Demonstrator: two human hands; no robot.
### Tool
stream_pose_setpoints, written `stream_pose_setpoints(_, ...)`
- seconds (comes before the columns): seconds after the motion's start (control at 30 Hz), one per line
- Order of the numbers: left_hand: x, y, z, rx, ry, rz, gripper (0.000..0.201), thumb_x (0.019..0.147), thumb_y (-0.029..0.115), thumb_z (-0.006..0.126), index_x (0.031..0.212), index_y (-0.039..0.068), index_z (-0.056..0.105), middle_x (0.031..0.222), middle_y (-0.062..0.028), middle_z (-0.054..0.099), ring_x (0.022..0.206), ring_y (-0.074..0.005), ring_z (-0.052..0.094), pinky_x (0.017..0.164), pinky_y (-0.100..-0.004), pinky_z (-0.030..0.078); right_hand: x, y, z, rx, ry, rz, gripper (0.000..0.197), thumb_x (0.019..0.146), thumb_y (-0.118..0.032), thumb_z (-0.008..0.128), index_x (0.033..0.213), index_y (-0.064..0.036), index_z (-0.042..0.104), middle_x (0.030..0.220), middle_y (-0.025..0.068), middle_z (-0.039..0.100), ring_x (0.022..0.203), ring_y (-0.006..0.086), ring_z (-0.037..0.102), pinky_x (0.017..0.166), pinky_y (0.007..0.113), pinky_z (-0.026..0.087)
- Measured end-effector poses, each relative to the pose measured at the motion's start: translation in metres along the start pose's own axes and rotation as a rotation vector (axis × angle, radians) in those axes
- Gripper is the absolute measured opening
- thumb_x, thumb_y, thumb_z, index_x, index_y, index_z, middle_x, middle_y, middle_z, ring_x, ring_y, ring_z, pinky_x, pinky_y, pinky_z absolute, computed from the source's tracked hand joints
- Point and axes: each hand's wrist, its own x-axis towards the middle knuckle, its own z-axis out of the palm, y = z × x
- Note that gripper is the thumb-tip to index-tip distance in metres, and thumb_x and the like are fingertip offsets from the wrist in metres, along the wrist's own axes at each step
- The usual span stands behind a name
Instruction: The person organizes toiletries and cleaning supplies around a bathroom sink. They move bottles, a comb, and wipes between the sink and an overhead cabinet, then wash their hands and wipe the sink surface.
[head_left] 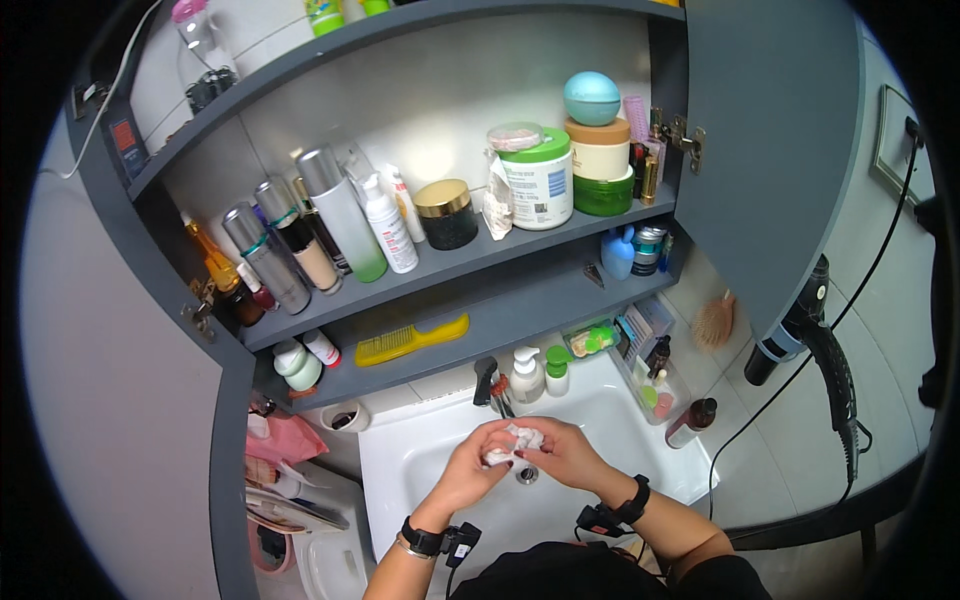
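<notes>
Both of my hands are close together over the white sink (415, 455), just in front of the tap (487, 384). Between them is a crumpled white piece of cloth or tissue (526, 437); which of the two I cannot tell. My left hand (474, 468) is closed around its left side, with the fingers bent inward. On the other side my right hand (572, 457) grips it, thumb on top. The fingers partly hide the white piece. Below the hands, the round drain (527, 475) shows in the basin.
Pump bottles (527, 375) stand on the sink's back edge, with a brown bottle (692, 423) at its right. Above is an open grey cabinet (420, 285) with jars, bottles and a yellow comb (412, 340). A hair dryer (790, 335) and a hairbrush (715, 322) hang at right.
</notes>
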Motion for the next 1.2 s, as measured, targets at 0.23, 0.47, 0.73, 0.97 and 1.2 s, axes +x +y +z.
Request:
stream_pose_setpoints(0.23, -0.034, -0.010, -0.039, 0.356, 0.302, -0.120, 0.014, 0.089, 0.012, 0.067, 0.099, 0.001, 0.069, 0.093, -0.0045, 0.066, 0.085, -0.0128, 0.061, 0.070, -0.0245, 0.048, 0.002, -0.018, -0.010, -0.309, 0.183, -0.072, 0.019, 0.086, -0.006, 0.071, 0.101, 0.0031, 0.063, 0.087, 0.0046, 0.066, 0.072, 0.0069, 0.062, 0.063, 0.022, 0.052)
stream_pose_setpoints(0.47, -0.034, -0.018, -0.013, -0.159, 0.189, -0.278, 0.040, 0.104, 0.032, 0.039, 0.131, 0.003, 0.044, 0.119, -0.0097, 0.057, 0.102, -0.0168, 0.057, 0.087, -0.0319, 0.050, -0.001, -0.020, 0.027, 0.294, 0.197, 0.128, 0.024, 0.090, -0.002, 0.062, 0.113, -0.0013, 0.056, 0.102, 0.0080, 0.061, 0.090, 0.0157, 0.063, 0.071, 0.032, 0.060)
stream_pose_setpoints(0.73, -0.048, -0.053, 0.007, 0.195, 0.486, 0.106, 0.023, 0.095, 0.018, 0.059, 0.085, -0.003, 0.063, 0.065, -0.0050, 0.057, 0.063, -0.0088, 0.048, 0.056, -0.0287, 0.042, -0.018, 0.011, 0.043, 0.147, 0.087, 0.271, 0.009, 0.087, -0.002, 0.065, 0.094, -0.0016, 0.061, 0.081, 0.0072, 0.068, 0.059, 0.0134, 0.064, 0.053, 0.023, 0.053)
stream_pose_setpoints(0.97, -0.084, -0.089, 0.004, 0.090, 0.466, -0.033, 0.022, 0.089, 0.018, 0.062, 0.098, -0.002, 0.063, 0.085, -0.0133, 0.065, 0.077, -0.0181, 0.060, 0.070, -0.0324, 0.048, -0.011, 0.060, 0.060, 0.427, 0.002, 0.575, 0.027, 0.098, -0.012, 0.050, 0.123, -0.0022, 0.050, 0.120, 0.0125, 0.057, 0.094, 0.0194, 0.064, 0.079, 0.031, 0.056)
stream_pose_setpoints(1.2, -0.144, -0.101, 0.012, 0.042, 0.402, -0.070, 0.029, 0.080, -0.003, 0.051, 0.108, -0.002, 0.059, 0.093, -0.0156, 0.064, 0.089, -0.0235, 0.061, 0.076, -0.0338, 0.048, -0.023, 0.091, 0.105, 0.290, -0.504, 0.570, 0.035, 0.098, -0.010, 0.050, 0.132, -0.0020, 0.047, 0.117, 0.0087, 0.060, 0.104, 0.0176, 0.059, 0.090, 0.033, 0.048)
